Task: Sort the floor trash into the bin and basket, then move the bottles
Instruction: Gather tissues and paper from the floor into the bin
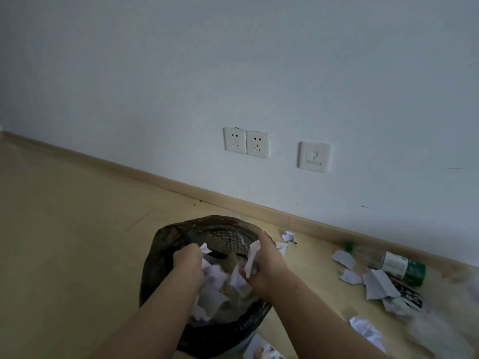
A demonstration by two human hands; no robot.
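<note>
Two bare forearms reach in from the bottom edge, both hands held over one round bin [155,257], a black mesh basket lined with a dark bag, standing on the pale wood floor [64,242]. The left hand [189,259] is curled around a small white scrap [206,248] that pokes out past its knuckles. The right hand [264,265] pinches one long white paper strip [252,257] above the bin's mouth. Torn paper [215,291] already fills the bin; the pieces overlap too much to count.

At the bottom edge, one printed photo sheet [261,349] is cut off by the frame and partly hidden behind the bin. To the right lies one crumpled white sheet [365,330], and beyond it a pale blur [440,330] that cannot be identified.

Further right, at least four flat grey-white paper pieces [379,283] are strewn over one dark printed wrapper [412,297]. Behind them a clear bottle [399,265] with a green cap and a white-and-green label lies on its side by the skirting board [181,183]; whether it is one bottle or two is unclear. One small paper ball [289,236] sits just beyond the bin, near the skirting.

On the white wall [233,60] are three plates: two power sockets [235,140] side by side, and one separate plate [314,156] to their right.
</note>
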